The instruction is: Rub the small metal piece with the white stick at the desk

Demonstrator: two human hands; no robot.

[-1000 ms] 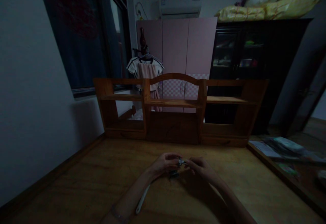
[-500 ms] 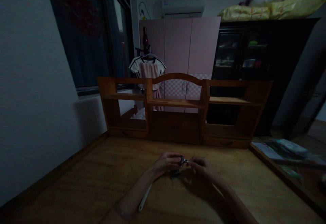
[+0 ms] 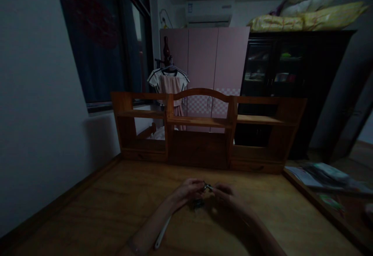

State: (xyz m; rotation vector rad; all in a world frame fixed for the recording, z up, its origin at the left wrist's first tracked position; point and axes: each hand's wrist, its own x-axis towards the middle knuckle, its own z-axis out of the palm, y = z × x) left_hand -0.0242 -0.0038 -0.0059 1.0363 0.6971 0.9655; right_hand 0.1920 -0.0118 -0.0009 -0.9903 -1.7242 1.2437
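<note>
Between my two hands is a small dark piece with a shiny metal part [image 3: 207, 186], held just above the wooden desk. My left hand [image 3: 185, 192] pinches its left side with the fingertips. From the right, my right hand [image 3: 229, 196] is closed with its fingertips on the other end. The piece is too small and dim to name its kind. Below my left fingers lies a small dark object [image 3: 198, 203] on the desk top. A slim whitish handle [image 3: 162, 232] sticks out from under my left forearm; its far end is hidden.
A wooden shelf unit [image 3: 201, 122] with small drawers stands along the back of the desk [image 3: 116, 205]. The wall [image 3: 43, 131] borders the left side. Past the raised right edge lie papers and a packet [image 3: 330, 173] on a lower surface. The room is dim.
The view has tilted up slightly, so the room sits lower in the picture. Both hands stay together around the small metal piece, which has turned a little between the fingers.
</note>
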